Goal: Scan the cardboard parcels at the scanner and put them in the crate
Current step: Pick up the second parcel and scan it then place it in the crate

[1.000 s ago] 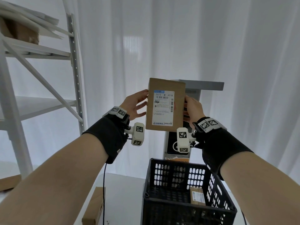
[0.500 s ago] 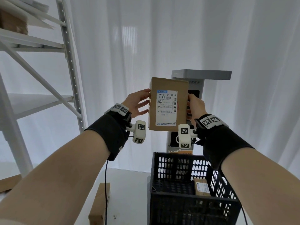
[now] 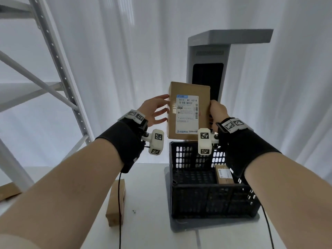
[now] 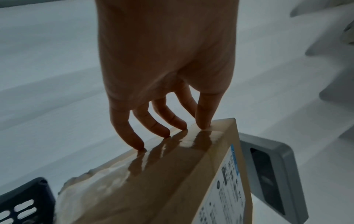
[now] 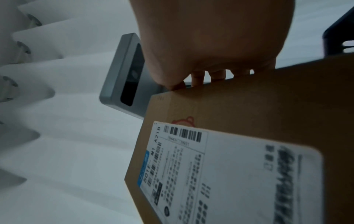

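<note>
A cardboard parcel (image 3: 188,114) with a white shipping label stands upright between my hands, in front of the grey scanner post (image 3: 208,56) and above the back rim of the black crate (image 3: 212,198). The straight fingertips of my left hand (image 3: 161,110) press on its taped left side (image 4: 172,181). My right hand (image 3: 218,112) pinches the right edge, with the thumb on the front and the fingers behind (image 5: 199,80). The label faces me, and the scanner's dark window (image 5: 132,75) lies beyond the parcel (image 5: 249,106). Another labelled parcel (image 3: 224,175) lies inside the crate at the right.
A narrow cardboard box (image 3: 116,202) lies on the white table (image 3: 150,194) left of the crate. A white metal shelf rack (image 3: 59,56) stands at the left, with flat cardboard (image 3: 9,191) at its foot. White curtains hang behind. Cables trail from both wrists.
The parcel now sits lower against the scanner post, its bottom edge close above the crate's back rim. Both hands keep the same hold on its sides.
</note>
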Demonstrator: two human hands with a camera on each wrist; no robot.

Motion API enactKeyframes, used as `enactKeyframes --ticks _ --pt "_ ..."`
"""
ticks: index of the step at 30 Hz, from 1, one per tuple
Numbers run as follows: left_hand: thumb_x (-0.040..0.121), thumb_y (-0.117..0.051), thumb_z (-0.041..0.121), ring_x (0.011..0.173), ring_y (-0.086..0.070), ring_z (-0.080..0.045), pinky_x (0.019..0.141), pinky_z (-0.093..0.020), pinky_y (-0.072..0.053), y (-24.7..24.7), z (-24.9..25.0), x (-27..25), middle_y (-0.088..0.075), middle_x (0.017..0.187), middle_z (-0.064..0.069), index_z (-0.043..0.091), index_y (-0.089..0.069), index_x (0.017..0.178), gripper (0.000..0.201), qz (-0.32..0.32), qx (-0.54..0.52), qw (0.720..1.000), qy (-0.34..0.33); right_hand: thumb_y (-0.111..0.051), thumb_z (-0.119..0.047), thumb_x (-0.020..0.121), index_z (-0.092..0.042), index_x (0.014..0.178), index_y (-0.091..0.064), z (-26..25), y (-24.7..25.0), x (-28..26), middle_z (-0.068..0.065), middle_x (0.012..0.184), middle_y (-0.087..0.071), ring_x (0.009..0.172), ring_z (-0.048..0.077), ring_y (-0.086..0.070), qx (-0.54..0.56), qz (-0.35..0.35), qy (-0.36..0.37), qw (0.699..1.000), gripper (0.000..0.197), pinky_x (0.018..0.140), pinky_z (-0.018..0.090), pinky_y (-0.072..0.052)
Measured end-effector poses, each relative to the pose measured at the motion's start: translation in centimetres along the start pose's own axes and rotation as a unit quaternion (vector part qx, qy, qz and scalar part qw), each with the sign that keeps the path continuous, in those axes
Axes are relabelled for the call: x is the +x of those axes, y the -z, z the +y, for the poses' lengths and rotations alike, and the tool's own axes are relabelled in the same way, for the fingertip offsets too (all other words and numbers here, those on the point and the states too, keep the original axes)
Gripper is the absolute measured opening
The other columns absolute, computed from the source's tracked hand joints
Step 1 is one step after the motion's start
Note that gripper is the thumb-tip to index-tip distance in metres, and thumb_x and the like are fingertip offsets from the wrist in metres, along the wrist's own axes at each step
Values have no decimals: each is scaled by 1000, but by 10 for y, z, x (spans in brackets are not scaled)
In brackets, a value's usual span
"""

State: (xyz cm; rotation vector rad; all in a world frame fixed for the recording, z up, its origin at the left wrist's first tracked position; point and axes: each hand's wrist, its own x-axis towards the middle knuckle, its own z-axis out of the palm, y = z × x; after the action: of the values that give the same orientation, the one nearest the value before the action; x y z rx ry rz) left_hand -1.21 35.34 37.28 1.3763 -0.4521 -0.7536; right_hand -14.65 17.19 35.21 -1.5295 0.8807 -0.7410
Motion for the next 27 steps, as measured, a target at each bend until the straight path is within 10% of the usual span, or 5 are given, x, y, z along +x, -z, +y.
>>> enactKeyframes --ticks 13,19,23,27 --pt "82 -65 7 99 -63 -20 89 -42 -57 -42 -113 88 -65 110 2 28 -71 110 35 16 0 991 133 -36 -25 99 -30 69 -40 114 23 77 -10 74 -43 70 12 -48 -61 -27 -120 991 30 93 37 -46" --pt "81 -63 4 93 -66 -20 91 -42 -56 -60 -169 137 -70 99 0 25 -69 108 35 36 8 979 198 -37 -20 100 -26 77 -48 167 32 117 -9 76 -44 65 6 -45 -56 -63 -173 981 27 63 24 -43" --pt "79 -53 3 92 -65 -19 83 -39 -59 -70 -208 164 -69 106 1 18 -72 105 36 37 20 969 244 -41 -23 96 -10 135 -53 208 32 142 -9 78 -47 72 10 -51 -73 -87 -212 971 42 80 35 -50" --pt "82 -51 2 99 -66 -21 95 -45 -54 -80 -246 185 -68 114 0 18 -70 111 38 54 18 960 272 -42 -26 95 -6 141 -47 255 35 171 -11 77 -45 71 8 -49 -92 -82 -267 956 51 102 41 -47"
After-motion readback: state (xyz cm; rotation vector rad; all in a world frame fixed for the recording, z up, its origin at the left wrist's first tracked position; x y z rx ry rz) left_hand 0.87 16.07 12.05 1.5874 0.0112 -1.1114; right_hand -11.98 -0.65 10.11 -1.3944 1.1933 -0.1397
